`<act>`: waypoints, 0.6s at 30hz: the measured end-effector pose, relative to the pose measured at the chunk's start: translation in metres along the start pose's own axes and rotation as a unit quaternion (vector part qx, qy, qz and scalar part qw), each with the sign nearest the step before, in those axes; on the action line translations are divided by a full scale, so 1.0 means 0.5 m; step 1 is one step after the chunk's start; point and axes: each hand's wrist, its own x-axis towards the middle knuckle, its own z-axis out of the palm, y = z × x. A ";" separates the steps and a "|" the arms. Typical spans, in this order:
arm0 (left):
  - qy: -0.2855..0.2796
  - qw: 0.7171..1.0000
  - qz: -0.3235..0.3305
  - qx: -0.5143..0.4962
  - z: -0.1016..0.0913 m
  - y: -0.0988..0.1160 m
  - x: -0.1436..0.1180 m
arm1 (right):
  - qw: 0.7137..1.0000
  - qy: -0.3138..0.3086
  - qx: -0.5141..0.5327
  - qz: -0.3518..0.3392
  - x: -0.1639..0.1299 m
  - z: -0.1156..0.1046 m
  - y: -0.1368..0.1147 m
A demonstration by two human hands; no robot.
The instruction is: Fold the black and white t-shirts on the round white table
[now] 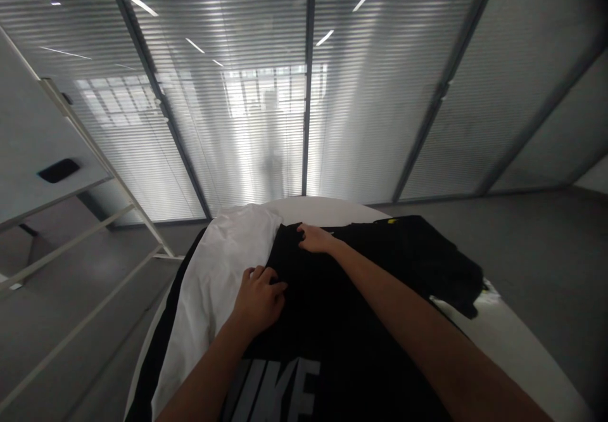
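A black T-shirt point(327, 320) with large pale block letters lies spread on the white round table point(323, 205). My left hand point(261, 298) rests at the shirt's left edge, its fingers curled on the fabric. Farther up, my right hand point(316, 238) pinches the cloth near the far edge between thumb and fingers. To the left, a crumpled white garment point(213, 270) lies beside the black shirt, close to my left hand. More dark cloth point(422, 251), with small yellow marks, spreads at the right; where it joins the shirt I cannot tell.
Left of the table stands a whiteboard point(42, 124) on a pale metal frame point(137, 206), with a dark eraser-like block point(58, 170) on it. Behind the table runs a glass partition with blinds point(251, 124). Grey floor point(536, 238) extends at the right.
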 end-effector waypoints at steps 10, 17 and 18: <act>0.082 0.996 0.039 -0.004 0.006 0.008 0.003 | 0.990 0.075 -0.098 -0.072 -0.191 0.078 -0.022; -0.037 0.998 -0.002 0.046 0.054 -0.006 -0.005 | 0.993 0.017 -0.101 -0.056 -0.206 0.082 -0.007; -0.044 0.998 -0.004 0.047 0.055 -0.007 -0.007 | 0.993 0.015 -0.102 -0.052 -0.209 0.078 -0.007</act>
